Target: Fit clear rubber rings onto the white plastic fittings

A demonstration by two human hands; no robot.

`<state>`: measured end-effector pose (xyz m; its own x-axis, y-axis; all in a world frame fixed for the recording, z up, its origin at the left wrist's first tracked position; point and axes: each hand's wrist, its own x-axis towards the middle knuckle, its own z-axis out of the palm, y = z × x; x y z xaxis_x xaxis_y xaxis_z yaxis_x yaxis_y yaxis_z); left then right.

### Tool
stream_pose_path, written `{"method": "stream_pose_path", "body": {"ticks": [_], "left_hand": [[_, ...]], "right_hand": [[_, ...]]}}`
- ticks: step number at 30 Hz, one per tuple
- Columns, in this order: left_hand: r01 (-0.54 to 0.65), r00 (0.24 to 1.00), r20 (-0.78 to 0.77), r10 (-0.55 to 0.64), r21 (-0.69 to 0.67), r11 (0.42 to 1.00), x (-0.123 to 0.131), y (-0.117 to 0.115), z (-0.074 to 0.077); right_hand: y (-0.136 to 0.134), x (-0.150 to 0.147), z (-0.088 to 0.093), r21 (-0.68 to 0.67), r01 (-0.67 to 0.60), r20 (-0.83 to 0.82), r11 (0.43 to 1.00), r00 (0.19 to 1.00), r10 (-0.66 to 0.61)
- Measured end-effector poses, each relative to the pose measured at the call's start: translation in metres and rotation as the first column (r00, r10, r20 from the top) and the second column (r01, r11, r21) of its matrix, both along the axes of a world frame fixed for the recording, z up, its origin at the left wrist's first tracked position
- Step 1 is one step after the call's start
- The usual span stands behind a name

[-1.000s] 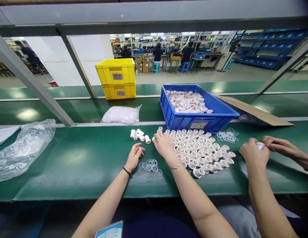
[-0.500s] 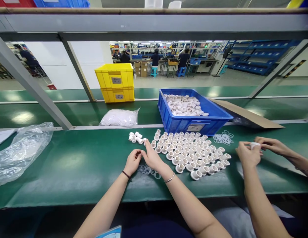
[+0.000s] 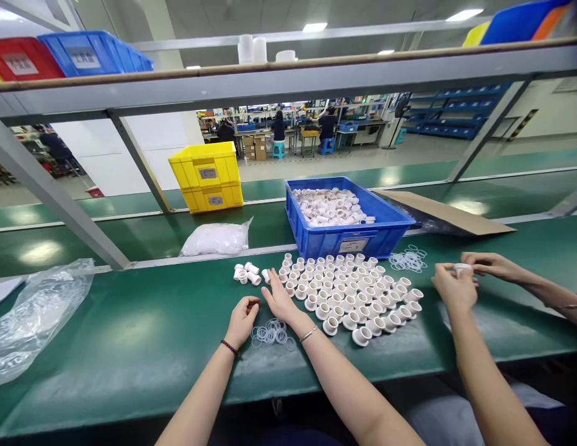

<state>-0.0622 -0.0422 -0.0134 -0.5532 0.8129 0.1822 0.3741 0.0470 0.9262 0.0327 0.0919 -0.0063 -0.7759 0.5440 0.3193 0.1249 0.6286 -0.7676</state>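
My left hand [image 3: 243,319] is closed, its thumb and fingertips pressed together beside a small pile of clear rings [image 3: 272,333]; anything pinched there is too small to make out. Just right of it, my right hand [image 3: 282,302] lies with fingers stretched out. Its fingertips are at a white flanged plastic bushing [image 3: 266,276]; whether they touch it I cannot tell. Left of that bushing lies a small group of loose white bushings [image 3: 247,272], some tipped over. Rows of upright white bushings [image 3: 348,288] spread over the green table [image 3: 144,347] to the right.
Behind the rows stands a blue bin [image 3: 348,241] of white parts. A co-worker's hands [image 3: 460,282] hold a white part at the right, near more rings [image 3: 409,259]. Yellow crates [image 3: 207,176], a white bag [image 3: 217,238], clear plastic [image 3: 41,316] and cardboard [image 3: 449,210] lie around.
My two hands, whose fingertips met before, are now slightly apart, and more of the ring pile shows between them. The camera view has tilted upward and turned a little.
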Motion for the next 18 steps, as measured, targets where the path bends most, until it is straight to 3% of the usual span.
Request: {"method": "stream_pose_path", "body": {"ticks": [4,9,13,18], "left_hand": [[-0.019,0.998,-0.066,0.018,-0.013,1.0,0.004,0.002,0.003],[-0.129,0.989,-0.06,0.132,0.045,0.991,0.008,0.009,-0.004],[-0.146,0.983,-0.104,0.149,0.035,0.989,0.009,0.013,-0.012],[-0.164,0.971,-0.166,0.169,0.048,0.985,0.011,0.015,-0.01]], "right_hand": [[-0.003,0.004,0.003,0.108,-0.012,0.069,0.994,0.998,0.005],[-0.012,0.006,0.007,0.236,0.024,0.154,0.971,0.986,-0.061],[-0.015,0.009,0.008,0.229,0.066,0.161,0.971,0.981,-0.104],[-0.014,0.013,0.01,0.227,0.009,0.137,0.974,0.99,-0.041]]}}
